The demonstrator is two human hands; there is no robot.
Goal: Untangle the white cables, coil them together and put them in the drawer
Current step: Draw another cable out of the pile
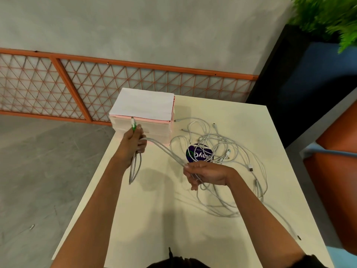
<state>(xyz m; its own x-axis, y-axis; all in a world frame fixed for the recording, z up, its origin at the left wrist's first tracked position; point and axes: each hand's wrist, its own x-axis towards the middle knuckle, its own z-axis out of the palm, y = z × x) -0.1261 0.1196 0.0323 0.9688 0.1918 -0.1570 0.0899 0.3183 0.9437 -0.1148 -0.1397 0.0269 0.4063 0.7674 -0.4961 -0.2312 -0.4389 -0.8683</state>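
Observation:
Several white cables (pixel 222 144) lie tangled on the cream table (pixel 154 219), right of centre. My left hand (pixel 133 144) is raised near the table's left edge, shut on a bundle of cable ends with a green-tipped plug (pixel 133 127) sticking up; a loop (pixel 135 167) hangs below it. A taut run of cables (pixel 164 149) stretches from that hand to my right hand (pixel 206 174), which is shut on them just above the table. The white and pink drawer unit (pixel 144 113) stands at the table's far left corner, its drawers shut as far as I can see.
A round dark blue sticker (pixel 199 154) lies under the tangle. Loose cable ends trail to the table's right edge (pixel 298 236). An orange chair (pixel 336 171) stands at the right, a dark planter with green leaves (pixel 328 20) behind. An orange lattice fence (pixel 77 89) lines the wall.

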